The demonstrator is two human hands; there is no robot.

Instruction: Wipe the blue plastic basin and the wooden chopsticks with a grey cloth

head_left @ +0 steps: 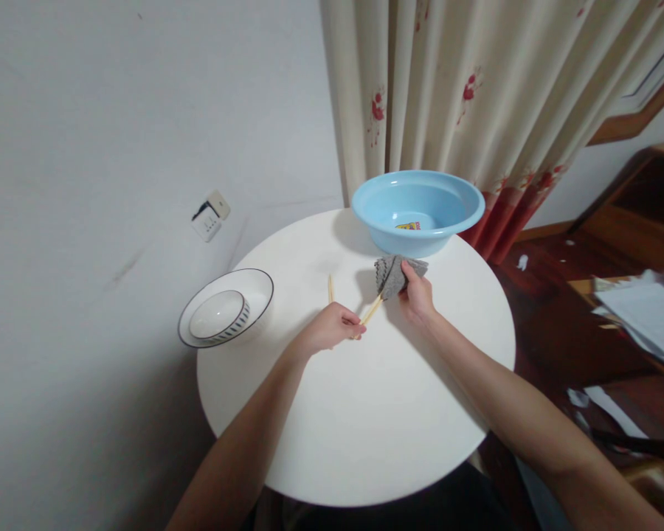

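Over the middle of the white round table, my left hand (337, 327) pinches the lower ends of a pair of light wooden chopsticks (372, 310). Their upper ends run into a grey cloth (392, 276) with zigzag edges. My right hand (417, 292) is closed round that cloth, which hides the chopstick tips. More chopsticks (330, 287) lie on the tabletop just beyond my left hand, partly covered by it; how many is not clear.
A light blue basin (419, 214) stands at the table's (365, 442) far edge, by a curtain (454, 88). On the left, a small bowl (220, 313) sits inside a larger white bowl (260, 291), near the wall with its socket (206, 223). Papers (647, 313) lie to the right.
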